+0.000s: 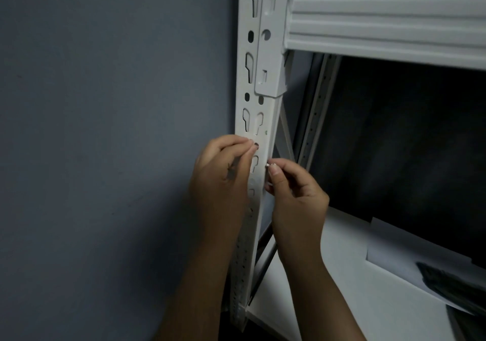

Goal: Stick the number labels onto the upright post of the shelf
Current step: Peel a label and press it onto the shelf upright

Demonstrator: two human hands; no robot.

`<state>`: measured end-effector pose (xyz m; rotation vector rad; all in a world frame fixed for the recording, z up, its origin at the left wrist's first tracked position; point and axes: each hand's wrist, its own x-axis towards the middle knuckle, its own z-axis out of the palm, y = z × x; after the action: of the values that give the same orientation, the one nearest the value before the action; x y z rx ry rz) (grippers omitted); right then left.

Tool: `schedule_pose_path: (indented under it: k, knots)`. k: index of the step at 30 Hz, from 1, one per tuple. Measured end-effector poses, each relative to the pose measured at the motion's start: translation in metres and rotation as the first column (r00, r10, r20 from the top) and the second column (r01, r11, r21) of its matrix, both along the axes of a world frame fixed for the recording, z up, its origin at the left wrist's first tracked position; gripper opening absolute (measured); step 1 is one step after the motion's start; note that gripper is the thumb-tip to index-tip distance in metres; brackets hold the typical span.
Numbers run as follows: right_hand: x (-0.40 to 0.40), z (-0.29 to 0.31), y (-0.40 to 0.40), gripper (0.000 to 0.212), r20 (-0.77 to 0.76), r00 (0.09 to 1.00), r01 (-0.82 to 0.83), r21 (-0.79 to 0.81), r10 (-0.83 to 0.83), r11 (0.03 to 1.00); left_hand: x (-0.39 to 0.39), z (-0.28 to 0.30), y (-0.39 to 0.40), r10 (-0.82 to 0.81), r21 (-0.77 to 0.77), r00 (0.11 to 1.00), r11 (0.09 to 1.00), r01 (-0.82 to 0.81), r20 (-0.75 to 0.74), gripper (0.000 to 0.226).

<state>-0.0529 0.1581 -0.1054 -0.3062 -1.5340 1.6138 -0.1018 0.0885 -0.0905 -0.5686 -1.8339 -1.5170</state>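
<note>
The white upright post (265, 109) of the shelf runs from top centre down to the floor, with keyhole slots along its face. My left hand (223, 180) is at the post's left side, thumb and forefinger pinched together on the front face beside a dark hole. My right hand (297, 196) is at the post's right edge and pinches a small white bit of the label (267, 165). A pale strip seems to lie over the slots between the two hands. Any print on the label is too small to read.
A white ribbed shelf beam (381, 19) hooks into the post at the upper right. Below it is a white shelf board (328, 275) with paper sheets (399, 256) and a dark object (452, 280). A grey wall (105, 130) fills the left.
</note>
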Motion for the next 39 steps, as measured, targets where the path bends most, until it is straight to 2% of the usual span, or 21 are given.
schedule_pose_path:
  k: [10,15,22,29,34,39]
  knots:
    - [-0.001,0.0,-0.001,0.016,-0.003,1.0,0.003,-0.012,-0.003,1.0,0.001,-0.001,0.006,0.068,0.0,0.997,0.998,-0.068,-0.044,0.011]
    - [0.0,0.0,-0.001,0.015,0.005,1.0,-0.005,-0.007,0.005,1.0,0.0,-0.002,0.004,-0.011,0.072,1.0,0.997,0.01,0.011,0.012]
    - [0.0,0.0,-0.001,0.016,-0.01,1.0,-0.009,-0.001,0.009,1.0,0.001,-0.004,0.007,0.032,0.043,0.999,0.999,-0.032,-0.008,0.009]
    - [0.0,0.002,0.0,0.015,-0.017,1.0,-0.02,-0.021,0.02,1.0,0.004,0.002,-0.002,-0.135,0.147,0.987,0.982,0.121,0.085,0.016]
    - [0.004,0.006,-0.003,0.017,-0.034,0.999,-0.019,-0.007,0.019,1.0,0.008,0.005,-0.008,-0.179,0.195,0.974,0.969,0.151,0.139,0.013]
    - [0.009,0.019,-0.008,0.023,-0.096,0.993,-0.065,0.059,0.07,0.996,0.015,0.01,-0.014,-0.221,0.162,0.967,0.966,0.2,0.128,0.011]
